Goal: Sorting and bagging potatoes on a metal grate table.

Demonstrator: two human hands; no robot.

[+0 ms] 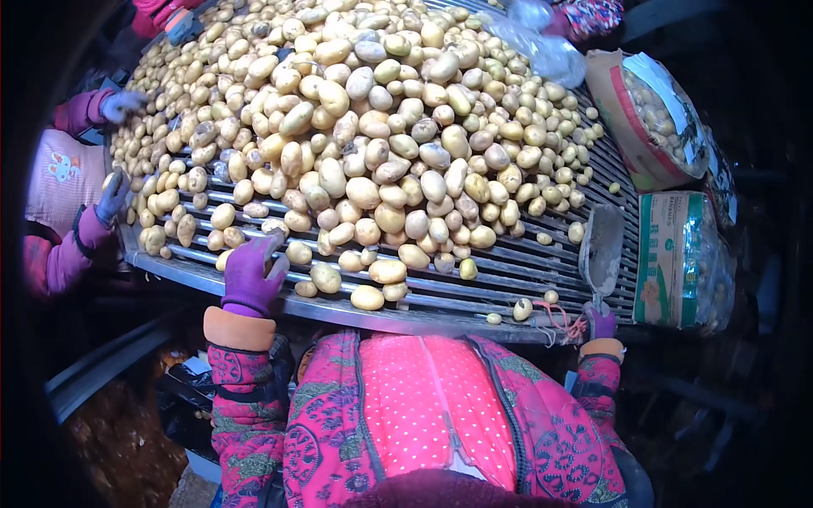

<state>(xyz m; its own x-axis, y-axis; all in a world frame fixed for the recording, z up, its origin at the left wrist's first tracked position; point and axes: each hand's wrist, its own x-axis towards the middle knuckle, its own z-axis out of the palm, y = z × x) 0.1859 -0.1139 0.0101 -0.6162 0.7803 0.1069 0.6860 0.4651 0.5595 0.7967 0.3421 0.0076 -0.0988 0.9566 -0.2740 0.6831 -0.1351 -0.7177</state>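
A large heap of pale yellow potatoes (362, 190) covers most of a slatted metal sorting table (444, 311). At the table's front edge, my left hand (253, 273) in a purple glove reaches over the slats. Its fingertips are beside a potato (275, 227), and a gap shows between thumb and fingers. Farther right, my right hand (600, 320), also gloved in purple, is closed around the handle end of a metal scoop (602, 251). The scoop lies with its blade pointing away from me; the fingers are partly hidden.
Right of the scoop is a bag with a green-and-white printed panel (667, 260); behind it stands a filled potato bag (654, 120). Pink string (565, 322) lies by my right hand. Clear plastic bags (552, 57) lie at the back. A co-worker's gloved hands (114, 197) are at the left.
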